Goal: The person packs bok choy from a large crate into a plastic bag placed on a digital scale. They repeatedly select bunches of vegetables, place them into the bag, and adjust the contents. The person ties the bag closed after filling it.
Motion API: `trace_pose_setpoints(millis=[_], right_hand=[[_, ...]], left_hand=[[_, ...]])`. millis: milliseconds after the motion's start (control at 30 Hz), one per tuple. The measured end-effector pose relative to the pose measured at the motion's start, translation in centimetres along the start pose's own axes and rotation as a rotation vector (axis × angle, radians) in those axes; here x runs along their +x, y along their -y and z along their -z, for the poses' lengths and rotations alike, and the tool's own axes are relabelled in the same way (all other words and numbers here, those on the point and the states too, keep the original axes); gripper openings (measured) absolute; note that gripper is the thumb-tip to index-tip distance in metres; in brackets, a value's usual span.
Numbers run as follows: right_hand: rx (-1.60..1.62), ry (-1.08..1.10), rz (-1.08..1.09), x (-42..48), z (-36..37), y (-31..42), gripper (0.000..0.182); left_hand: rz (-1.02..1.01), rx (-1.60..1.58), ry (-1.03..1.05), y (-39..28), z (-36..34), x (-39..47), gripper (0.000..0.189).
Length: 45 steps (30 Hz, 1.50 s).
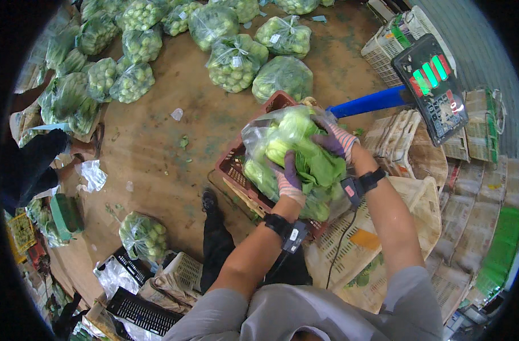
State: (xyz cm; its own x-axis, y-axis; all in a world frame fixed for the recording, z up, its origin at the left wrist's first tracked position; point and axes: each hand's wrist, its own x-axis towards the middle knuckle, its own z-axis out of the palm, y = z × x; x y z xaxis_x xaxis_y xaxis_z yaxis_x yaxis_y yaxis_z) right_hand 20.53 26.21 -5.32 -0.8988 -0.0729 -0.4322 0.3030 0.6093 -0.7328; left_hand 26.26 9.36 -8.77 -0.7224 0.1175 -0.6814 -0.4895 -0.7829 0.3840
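Both my hands wear striped gloves with purple fingers. They press around a bunch of leafy green heads [304, 149], pale at the stalks, among the clear plastic bag [259, 128] that lines a maroon plastic crate [238, 170]. My left hand [288, 174] is on the near left of the greens, thumb up. On their far right side rests my right hand [334, 138], its fingertips partly hidden by leaves. Beyond the crate, a blue post [368, 101] carries a scale's display and keypad [432, 89].
Filled clear bags of greens [238, 64] stand on the brown floor beyond. Stacked white plastic crates [391, 136] line the right. Another filled bag [143, 235] and black crates [142, 311] lie at lower left. A person's legs [38, 166] show at far left.
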Motion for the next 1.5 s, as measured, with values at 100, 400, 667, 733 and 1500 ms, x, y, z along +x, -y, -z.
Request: trace_pose_setpoints(millis=[100, 400, 667, 733, 1500], right_hand=[[-0.534, -0.081, 0.082, 1.3, -4.2, -2.6, 0.072], [-0.373, -0.078, -0.146, 1.7, -7.5, -6.1, 0.063], [-0.15, -0.349, -0.007, -0.4, -7.5, -3.7, 0.069], [-0.442, -0.197, -0.169, -2.8, -7.7, 1.8, 0.076], [-0.645, 0.083, -0.351, -0.5, -13.9, 4.0, 0.052]], left_hand=[[0.055, 0.338, -0.02, 2.3, 6.1, 3.8, 0.08], [-0.309, 0.952, -0.126, -2.2, 6.4, 0.5, 0.087], [-0.806, 1.992, 0.123, -7.3, 1.0, 8.2, 0.044], [-0.739, 1.741, 0.182, -8.1, 3.0, 10.9, 0.039], [0.079, 0.988, 0.837, -14.5, -9.4, -0.1, 0.034]])
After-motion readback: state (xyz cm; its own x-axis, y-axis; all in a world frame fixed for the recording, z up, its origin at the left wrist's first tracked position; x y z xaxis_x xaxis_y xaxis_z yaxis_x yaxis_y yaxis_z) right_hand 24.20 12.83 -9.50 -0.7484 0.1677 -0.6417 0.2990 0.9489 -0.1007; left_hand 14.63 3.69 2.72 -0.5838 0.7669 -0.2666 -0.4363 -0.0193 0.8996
